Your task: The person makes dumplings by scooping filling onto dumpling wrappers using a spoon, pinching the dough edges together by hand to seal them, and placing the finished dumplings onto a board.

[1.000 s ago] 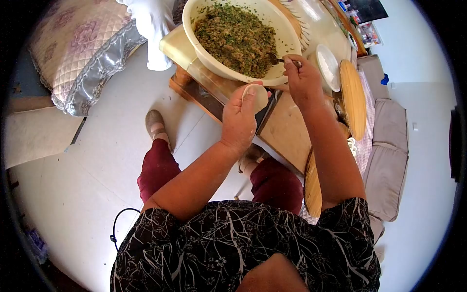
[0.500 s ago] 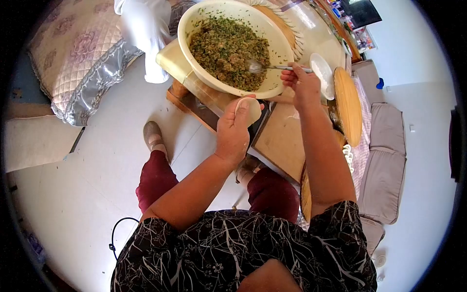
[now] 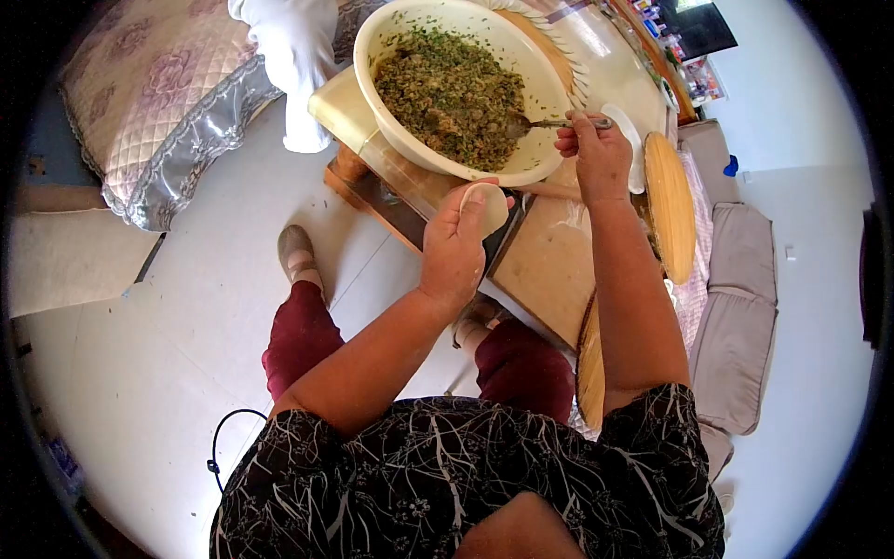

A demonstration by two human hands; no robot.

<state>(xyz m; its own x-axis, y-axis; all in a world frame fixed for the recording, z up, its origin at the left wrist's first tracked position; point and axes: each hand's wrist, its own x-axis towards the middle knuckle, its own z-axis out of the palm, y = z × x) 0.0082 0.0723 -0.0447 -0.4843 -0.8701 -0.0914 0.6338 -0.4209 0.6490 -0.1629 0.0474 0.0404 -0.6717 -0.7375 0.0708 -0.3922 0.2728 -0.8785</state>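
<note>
In the head view, the left hand (image 3: pixel 452 252) holds a thin, round piece of dough (image 3: pixel 491 216), the thumb lying across its face and the fingers behind it. The dough is just below the near rim of a big cream bowl (image 3: pixel 543 88). The right hand (image 3: pixel 601 163) is closed on the handle of a metal spoon (image 3: pixel 551 123), pinching it between thumb and fingers. The handle crosses the bowl's right rim, and the spoon's head sits at the right edge of a chopped green and brown filling (image 3: pixel 447 98), which covers much of the bowl's inside.

The bowl stands at the corner of a table (image 3: pixel 596 42), over a pale yellow cover (image 3: pixel 337 110). Past its far right side, a row of small pale pieces (image 3: pixel 575 74) lines the edge of a round wooden tray (image 3: pixel 535 42). A white dish (image 3: pixel 637 154) shows partly behind the right hand, with a round wooden board (image 3: pixel 670 210) just beside it. Below the bowl, near the left hand, lies a flat light-brown board (image 3: pixel 540 270), with a wooden stick (image 3: pixel 549 190) at its upper end.

To the left, another person's white-clad leg (image 3: pixel 298 74) is near the bowl, in front of a bed with a quilted, flower-patterned cover (image 3: pixel 158 102). Grey-beige sofa cushions (image 3: pixel 736 354) are at the right
</note>
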